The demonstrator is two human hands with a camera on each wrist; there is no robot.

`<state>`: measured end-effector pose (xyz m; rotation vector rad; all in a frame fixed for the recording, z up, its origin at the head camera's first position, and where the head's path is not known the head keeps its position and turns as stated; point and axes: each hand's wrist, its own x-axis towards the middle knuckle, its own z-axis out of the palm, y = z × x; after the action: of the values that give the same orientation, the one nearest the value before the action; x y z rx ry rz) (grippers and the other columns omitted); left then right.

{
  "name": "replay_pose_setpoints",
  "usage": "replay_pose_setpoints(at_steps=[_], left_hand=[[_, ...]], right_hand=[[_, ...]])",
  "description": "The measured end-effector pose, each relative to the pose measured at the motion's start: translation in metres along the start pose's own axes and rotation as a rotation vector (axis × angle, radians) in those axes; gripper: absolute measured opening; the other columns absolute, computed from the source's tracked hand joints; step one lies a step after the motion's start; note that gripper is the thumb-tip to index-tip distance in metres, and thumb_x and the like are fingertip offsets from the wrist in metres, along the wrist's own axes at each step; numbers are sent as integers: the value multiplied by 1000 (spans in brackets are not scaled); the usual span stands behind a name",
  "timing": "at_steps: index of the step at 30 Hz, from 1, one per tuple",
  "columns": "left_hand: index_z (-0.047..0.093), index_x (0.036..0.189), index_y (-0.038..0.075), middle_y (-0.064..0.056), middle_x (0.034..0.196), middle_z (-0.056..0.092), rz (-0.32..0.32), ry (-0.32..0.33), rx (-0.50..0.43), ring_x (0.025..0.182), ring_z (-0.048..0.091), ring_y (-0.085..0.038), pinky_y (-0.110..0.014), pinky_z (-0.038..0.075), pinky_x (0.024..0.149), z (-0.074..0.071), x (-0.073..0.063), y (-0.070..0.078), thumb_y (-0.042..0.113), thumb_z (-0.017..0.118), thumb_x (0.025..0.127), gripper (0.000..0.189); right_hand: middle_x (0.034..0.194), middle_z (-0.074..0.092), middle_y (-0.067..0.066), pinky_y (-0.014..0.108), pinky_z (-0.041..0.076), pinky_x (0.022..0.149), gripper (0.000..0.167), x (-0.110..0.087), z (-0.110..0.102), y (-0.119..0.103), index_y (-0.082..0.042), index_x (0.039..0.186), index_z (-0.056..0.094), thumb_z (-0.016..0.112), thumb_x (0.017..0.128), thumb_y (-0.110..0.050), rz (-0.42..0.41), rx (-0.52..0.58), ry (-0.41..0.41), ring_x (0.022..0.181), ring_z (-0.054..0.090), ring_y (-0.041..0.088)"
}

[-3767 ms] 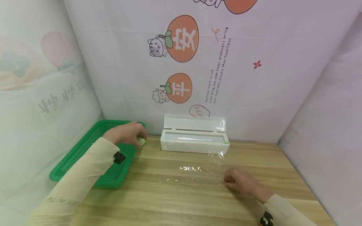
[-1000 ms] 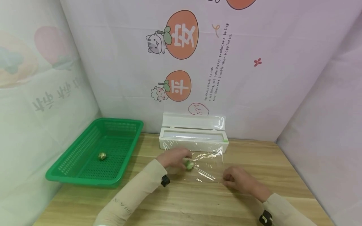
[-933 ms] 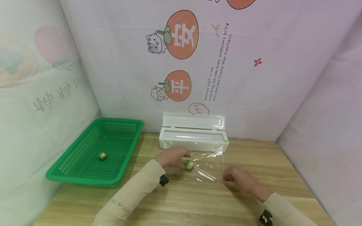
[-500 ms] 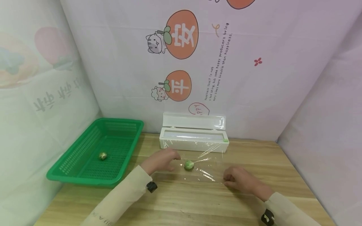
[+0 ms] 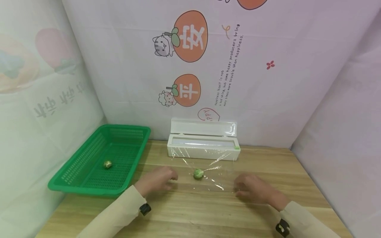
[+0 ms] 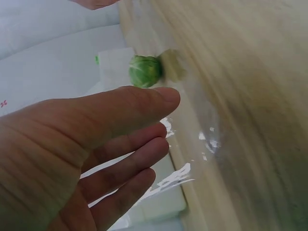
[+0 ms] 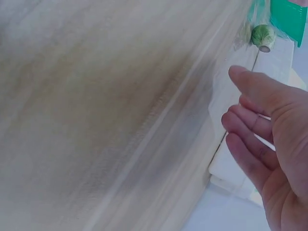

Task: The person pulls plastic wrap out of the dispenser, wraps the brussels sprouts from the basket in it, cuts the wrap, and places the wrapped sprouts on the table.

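Note:
A green Brussels sprout (image 5: 198,174) sits on a sheet of clear cling film (image 5: 214,188) drawn out over the table from a white cling film dispenser (image 5: 203,152) with its lid raised. Left of the sheet, my left hand (image 5: 159,180) hovers by the film's near left corner; in the left wrist view its fingers (image 6: 149,154) are relaxed and hold nothing. At the film's right edge is my right hand (image 5: 253,187), slightly blurred. The right wrist view shows its thumb and fingers (image 7: 250,154) apart, nothing gripped between them.
A green plastic basket (image 5: 131,180) stands at the left with another sprout (image 5: 107,164) inside. Printed white cloth walls (image 5: 253,109) enclose the back and both sides of the wooden table (image 5: 208,218).
My left hand brought the sprout from the basket onto the film, let go, then drew back left toward the near corner. My right hand stays by the right edge, its fingers now loosened.

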<state>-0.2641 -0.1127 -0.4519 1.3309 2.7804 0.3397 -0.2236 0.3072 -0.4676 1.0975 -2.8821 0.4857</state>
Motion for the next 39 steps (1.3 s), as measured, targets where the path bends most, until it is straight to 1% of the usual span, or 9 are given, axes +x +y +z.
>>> replay_pose_setpoints(at_steps=[3,5,12,14,21,25,29,34,39], left_hand=[[76,91,8,-3,90,77,14,9,-9,79,69,-15,-21,58,70,5,-4,-2,7,87,83,13],[75,88,10,-1,88,76,15,15,-14,77,67,-13,-20,56,68,8,-7,-3,8,87,83,13],[80,97,14,3,97,79,-2,-3,-2,88,69,-8,-24,61,82,16,-13,-8,9,88,82,18],[81,98,14,3,97,79,3,-4,-15,88,68,-7,-24,61,83,17,-13,-10,10,89,81,19],[84,95,11,1,90,80,55,28,-93,82,69,-4,-21,61,79,19,-10,-18,9,88,81,15],[84,88,12,2,86,80,85,60,-62,80,70,-4,-20,61,77,22,-8,-21,8,88,82,8],[84,86,13,4,84,79,93,96,5,78,69,-3,-18,60,74,24,-8,-20,9,86,86,4],[83,86,15,5,84,77,96,125,73,77,68,-3,-17,59,72,29,-6,-18,11,83,90,5],[82,87,14,5,85,76,98,112,49,80,69,-4,-17,59,74,30,-5,-16,11,81,92,7]], right_hand=[[97,74,-2,30,63,78,13,1,0,0,-15,98,75,83,89,-19,-65,-39,6,88,68,11],[98,75,-1,31,63,79,13,3,-1,0,-15,98,75,83,89,-18,-95,-55,6,89,69,12],[90,72,-4,24,59,76,8,9,2,-1,-16,93,75,82,90,-13,-87,-24,-73,84,62,4],[90,72,-3,22,59,74,8,10,5,1,-15,93,75,81,90,-11,-86,-14,-84,82,61,3],[87,74,0,18,59,71,11,9,11,7,-11,91,78,82,87,-2,-137,-10,-29,79,65,6],[81,70,-2,14,55,66,17,10,13,6,-12,82,76,79,86,4,-167,-13,-6,73,61,4],[78,66,-4,11,50,61,24,14,15,5,-14,74,69,78,85,6,-189,-87,9,69,53,-2],[80,66,-5,11,51,62,20,16,20,5,-14,79,69,75,87,4,-158,-181,16,70,51,-4],[82,68,-4,12,53,63,18,14,23,4,-13,82,71,74,87,4,-143,-162,41,71,54,-4]])
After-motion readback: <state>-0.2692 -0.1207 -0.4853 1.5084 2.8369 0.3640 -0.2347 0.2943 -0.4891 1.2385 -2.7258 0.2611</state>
